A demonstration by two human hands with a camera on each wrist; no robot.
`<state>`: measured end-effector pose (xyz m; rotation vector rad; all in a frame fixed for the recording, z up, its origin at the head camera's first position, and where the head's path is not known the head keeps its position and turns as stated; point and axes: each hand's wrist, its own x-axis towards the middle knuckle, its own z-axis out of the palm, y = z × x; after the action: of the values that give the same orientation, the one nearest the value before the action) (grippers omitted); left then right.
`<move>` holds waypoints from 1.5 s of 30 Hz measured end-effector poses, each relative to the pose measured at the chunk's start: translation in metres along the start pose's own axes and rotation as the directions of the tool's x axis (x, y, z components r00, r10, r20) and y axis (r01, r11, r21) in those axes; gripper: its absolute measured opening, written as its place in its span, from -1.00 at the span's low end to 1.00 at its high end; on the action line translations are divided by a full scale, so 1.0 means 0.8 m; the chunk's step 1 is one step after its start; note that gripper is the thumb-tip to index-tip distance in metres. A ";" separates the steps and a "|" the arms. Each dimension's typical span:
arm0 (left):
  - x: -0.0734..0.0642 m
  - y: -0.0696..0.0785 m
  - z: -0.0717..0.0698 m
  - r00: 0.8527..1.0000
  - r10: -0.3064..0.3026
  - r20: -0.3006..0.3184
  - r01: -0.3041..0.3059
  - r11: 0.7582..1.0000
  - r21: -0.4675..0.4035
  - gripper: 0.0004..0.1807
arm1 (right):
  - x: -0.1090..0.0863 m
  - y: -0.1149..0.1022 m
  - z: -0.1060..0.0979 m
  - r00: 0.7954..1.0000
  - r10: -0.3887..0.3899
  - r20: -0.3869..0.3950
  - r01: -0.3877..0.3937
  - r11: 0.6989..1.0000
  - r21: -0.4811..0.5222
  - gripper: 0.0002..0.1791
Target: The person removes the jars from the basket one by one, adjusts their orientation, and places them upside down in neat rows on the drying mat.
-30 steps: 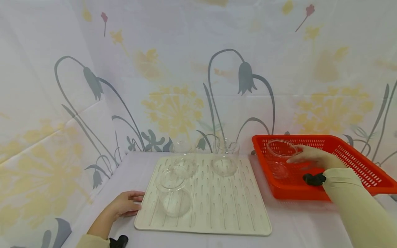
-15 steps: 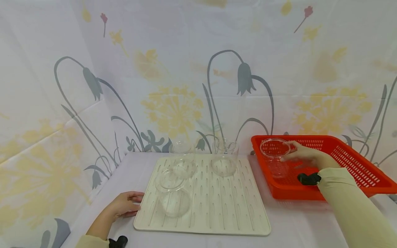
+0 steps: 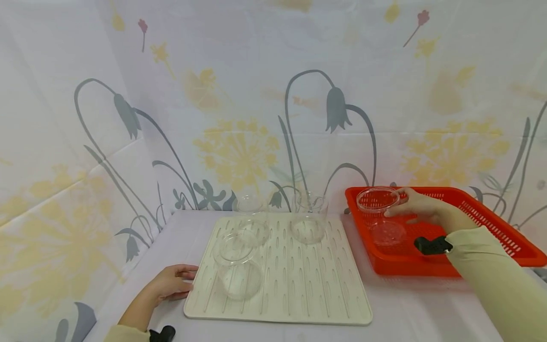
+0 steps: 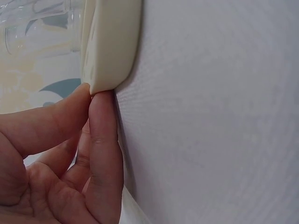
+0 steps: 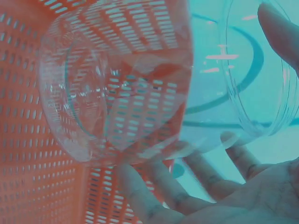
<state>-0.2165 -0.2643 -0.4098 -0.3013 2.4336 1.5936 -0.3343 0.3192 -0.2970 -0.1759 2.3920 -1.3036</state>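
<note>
My left hand [image 3: 168, 283] pinches the near-left edge of a cream ribbed drying mat [image 3: 316, 289]; the left wrist view shows the thumb and a finger meeting at the mat's corner [image 4: 114, 46]. Three clear jars stand on the mat: one front left [image 3: 240, 273], one behind it [image 3: 251, 218], one at back centre [image 3: 308, 221]. Inside the red basket, my right hand [image 3: 423, 210] holds another clear jar [image 3: 382, 219] by its side, mouth up and leaning slightly left. In the right wrist view, fingers lie along the wall of this jar [image 5: 140, 102], thumb near the rim.
The red perforated basket [image 3: 427, 270] stands right of the mat, its sloping walls around the right hand. A white cloth covers the table [image 3: 410, 308]. Behind hangs a flower-printed curtain [image 3: 265, 71], close to the back jars and basket.
The right hand has shifted slightly left with the jar, whose rim has moved left and a little up, so it leans more leftward. My left hand and the mat jars stay put.
</note>
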 end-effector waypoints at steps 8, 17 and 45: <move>0.000 0.001 0.002 1.000 0.004 -0.005 -0.004 1.000 -0.005 -0.44 | -0.015 -0.012 0.013 0.992 -0.061 -0.107 0.053 0.995 -0.079 0.05; -0.002 0.000 0.000 1.000 -0.001 -0.009 0.001 1.000 -0.006 -0.44 | -0.031 -0.017 0.035 0.963 -0.134 -0.234 0.096 0.981 -0.167 0.11; -0.017 0.036 -0.012 0.986 0.168 -0.006 -0.168 0.981 -0.094 -0.42 | -0.081 -0.046 0.065 0.915 -0.181 -0.360 0.137 0.980 -0.145 0.10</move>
<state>-0.2121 -0.2612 -0.3768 -0.1116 2.4440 1.7796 -0.2570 0.2776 -0.2726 -0.1730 2.8305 -1.3707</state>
